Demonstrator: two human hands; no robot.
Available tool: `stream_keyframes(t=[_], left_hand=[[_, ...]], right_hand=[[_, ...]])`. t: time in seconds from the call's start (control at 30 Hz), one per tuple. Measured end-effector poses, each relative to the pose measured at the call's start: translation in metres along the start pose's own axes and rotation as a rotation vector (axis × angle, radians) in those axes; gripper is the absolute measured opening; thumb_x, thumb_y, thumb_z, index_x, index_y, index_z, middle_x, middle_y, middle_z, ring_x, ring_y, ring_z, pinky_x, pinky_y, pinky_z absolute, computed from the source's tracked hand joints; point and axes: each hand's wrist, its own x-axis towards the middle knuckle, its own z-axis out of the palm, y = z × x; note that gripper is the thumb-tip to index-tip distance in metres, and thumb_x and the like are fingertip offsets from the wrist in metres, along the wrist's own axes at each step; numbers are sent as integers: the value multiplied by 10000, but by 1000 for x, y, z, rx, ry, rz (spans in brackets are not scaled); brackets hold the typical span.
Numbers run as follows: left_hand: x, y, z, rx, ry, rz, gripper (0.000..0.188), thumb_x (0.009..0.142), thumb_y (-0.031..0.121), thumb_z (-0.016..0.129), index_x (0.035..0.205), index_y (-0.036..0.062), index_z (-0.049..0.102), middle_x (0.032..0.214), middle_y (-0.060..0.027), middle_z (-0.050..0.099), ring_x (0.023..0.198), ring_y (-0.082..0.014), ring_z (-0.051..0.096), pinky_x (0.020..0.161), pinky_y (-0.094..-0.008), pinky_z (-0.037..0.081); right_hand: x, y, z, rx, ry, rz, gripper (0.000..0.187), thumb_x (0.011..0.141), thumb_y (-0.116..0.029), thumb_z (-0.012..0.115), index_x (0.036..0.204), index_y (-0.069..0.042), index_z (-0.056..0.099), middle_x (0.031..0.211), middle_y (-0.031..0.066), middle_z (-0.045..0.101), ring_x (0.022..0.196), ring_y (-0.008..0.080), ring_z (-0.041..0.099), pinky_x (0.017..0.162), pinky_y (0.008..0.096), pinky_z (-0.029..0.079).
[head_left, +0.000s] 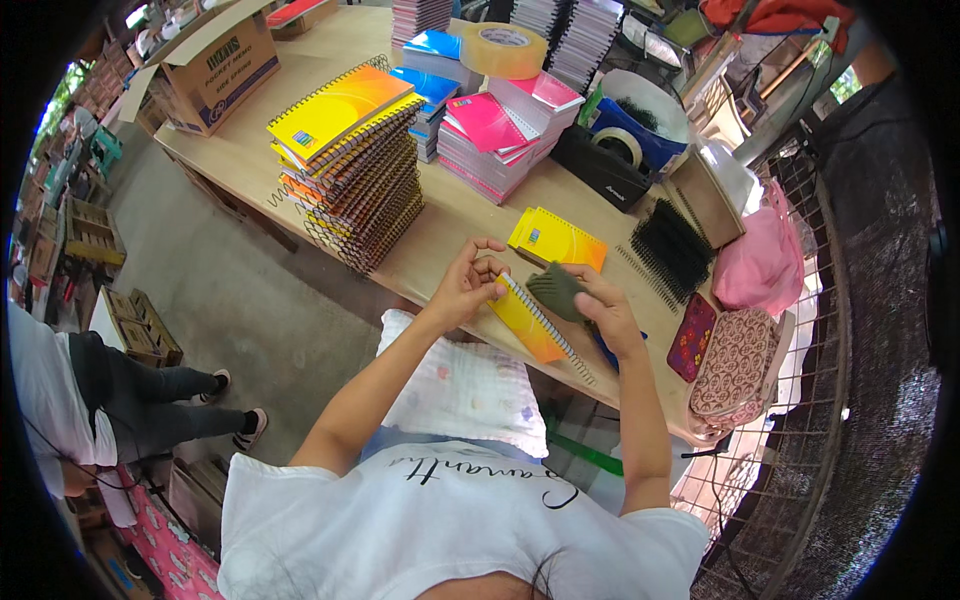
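Observation:
My left hand [470, 288] pinches the upper end of a small yellow-and-orange spiral notebook [532, 328]. A metal coil runs along the notebook's right edge, and its loose end sticks out past the lower corner. Beside the coil, my right hand [610, 310] has its fingers closed around a dark green, ribbed piece that looks like cloth [556, 291]. Just beyond both hands lie yellow notebook pads [558, 240]. Part of a dark blue object [604, 345] shows under my right hand.
A tall stack of yellow spiral notebooks [350, 150] stands left, with pink pads [500, 145] behind. A tape roll [503, 50], black coils [668, 255], a patterned case [735, 370] and a carton [215, 75] sit on the table [440, 225]. Another person [110, 390] stands at left.

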Motion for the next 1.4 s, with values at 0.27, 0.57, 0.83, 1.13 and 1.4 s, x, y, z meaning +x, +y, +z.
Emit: stream_keyframes(t=[0.27,0.57,0.83,1.13,1.4], left_hand=[[-2,7,9,-8,-39,-46,606,787,-57,699,1283,94,385,969,-44,596,903,-104,580,811,-244,477],[-8,25,25,-18,63,-114,747,805,-65,668,1428,112,297,955,-53,611,904,-117,595,825,-252,484],[-6,30,31,99,44,-108,899,840,-72,607,1538,161,90,1085,-127,663,971,-111,606,863,-255,474],[-6,40,44,182,35,-102,939,841,-80,606,1547,151,31,1036,-160,687,981,-134,630,894,-273,478],[-7,47,49,345,98,-135,932,832,-91,615,1545,138,61,1047,-164,691,975,-143,642,878,-277,494]], right_hand=[[-3,-8,3,-92,49,-62,336,868,-275,657,1129,-69,702,1275,137,547,1173,277,530,967,365,434],[-52,40,-66,-1469,621,-87,461,792,-217,700,1230,-89,626,1298,178,498,1193,381,439,1038,496,336],[-87,71,-13,-1191,453,-37,454,828,-186,656,1249,-47,557,1164,158,535,1131,364,476,1023,517,323],[-32,-54,-3,-1224,321,-480,415,725,-220,736,1097,-54,655,1034,87,612,1007,258,565,957,451,378],[0,-75,4,-1619,157,-840,367,713,-254,710,1028,-70,670,966,17,635,948,171,604,965,424,388]])
